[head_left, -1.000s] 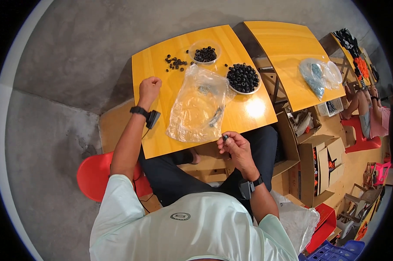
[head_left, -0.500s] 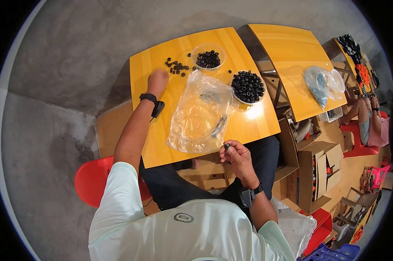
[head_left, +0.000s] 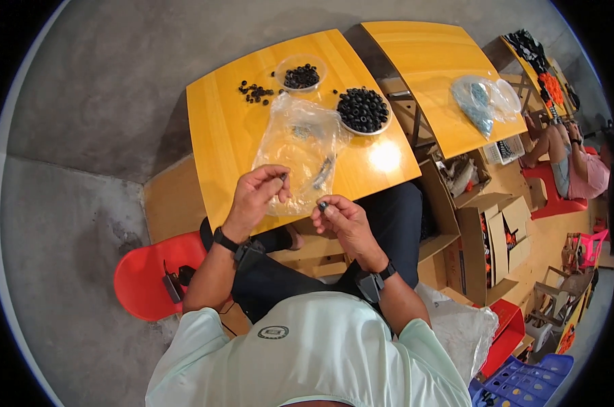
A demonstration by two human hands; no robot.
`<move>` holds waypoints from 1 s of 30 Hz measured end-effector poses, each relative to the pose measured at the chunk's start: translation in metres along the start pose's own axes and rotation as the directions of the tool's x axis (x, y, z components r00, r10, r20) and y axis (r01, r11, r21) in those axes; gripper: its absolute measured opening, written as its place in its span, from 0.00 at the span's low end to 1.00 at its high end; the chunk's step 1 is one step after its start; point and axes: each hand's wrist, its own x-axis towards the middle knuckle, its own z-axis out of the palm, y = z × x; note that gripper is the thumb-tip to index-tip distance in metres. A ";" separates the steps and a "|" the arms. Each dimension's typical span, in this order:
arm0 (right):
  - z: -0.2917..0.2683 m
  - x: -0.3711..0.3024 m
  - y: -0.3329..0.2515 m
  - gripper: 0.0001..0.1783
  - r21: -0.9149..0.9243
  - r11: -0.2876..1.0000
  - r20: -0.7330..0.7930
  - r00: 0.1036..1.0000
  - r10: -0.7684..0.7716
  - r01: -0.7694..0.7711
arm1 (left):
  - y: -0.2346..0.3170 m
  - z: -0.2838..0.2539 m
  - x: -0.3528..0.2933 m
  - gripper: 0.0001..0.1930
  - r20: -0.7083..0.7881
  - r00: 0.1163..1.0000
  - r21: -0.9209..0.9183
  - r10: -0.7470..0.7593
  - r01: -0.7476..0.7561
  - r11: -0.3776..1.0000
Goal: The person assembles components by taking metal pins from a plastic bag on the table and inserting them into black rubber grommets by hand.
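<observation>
My right hand [head_left: 347, 227] is closed in a pinch on a small black round part [head_left: 323, 205], just off the table's near edge. To its left, my left hand [head_left: 254, 200] is above the near part of a clear plastic bag [head_left: 290, 159], thumb and fingers pressed together. A tiny dark spot shows at those fingertips, too small to name. The bag lies flat with small metallic-looking pieces in it. Beyond it, loose black ring-shaped parts [head_left: 255, 93] are scattered on the tabletop. A clear round tub [head_left: 324, 73] and a fuller white bowl [head_left: 387, 122] hold more of them.
The yellow table [head_left: 215, 136] has a second yellow table [head_left: 415, 61] to its right, bearing a bag of bluish pieces [head_left: 480, 108]. Open cardboard boxes [head_left: 473, 241] stand on the right. A red stool [head_left: 140, 281] is at my left. Another person [head_left: 578, 169] sits far right.
My left hand has come back from the scattered black parts to the near table edge, close to my right hand. The right hand keeps its black part. The whole view has shifted slightly.
</observation>
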 end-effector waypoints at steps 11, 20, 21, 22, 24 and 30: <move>0.007 -0.025 0.004 0.14 -0.022 0.999 0.086 0.996 -0.028 0.030 | -0.010 0.049 -0.049 0.11 0.111 0.993 0.214 -0.036 0.011 0.977; 0.004 -0.031 0.011 0.14 0.001 1.000 0.059 0.998 -0.022 0.022 | -0.011 0.061 -0.056 0.10 0.154 0.973 0.567 0.170 -0.228 0.791; 0.004 -0.031 0.012 0.14 0.002 1.000 0.059 0.998 -0.021 0.021 | -0.011 0.062 -0.057 0.10 0.153 0.974 0.568 0.169 -0.227 0.791; 0.003 -0.031 0.012 0.14 0.012 1.000 0.069 0.997 -0.023 0.022 | -0.010 0.064 -0.057 0.09 0.152 0.971 0.550 0.185 -0.238 0.800; 0.003 -0.031 0.012 0.14 0.023 1.000 0.079 0.997 -0.023 0.022 | -0.009 0.068 -0.060 0.09 0.150 0.969 0.533 0.199 -0.248 0.809; 0.005 -0.032 0.011 0.13 0.027 1.000 0.115 0.993 -0.016 0.013 | -0.008 0.070 -0.066 0.09 0.108 0.980 0.476 0.166 -0.198 0.857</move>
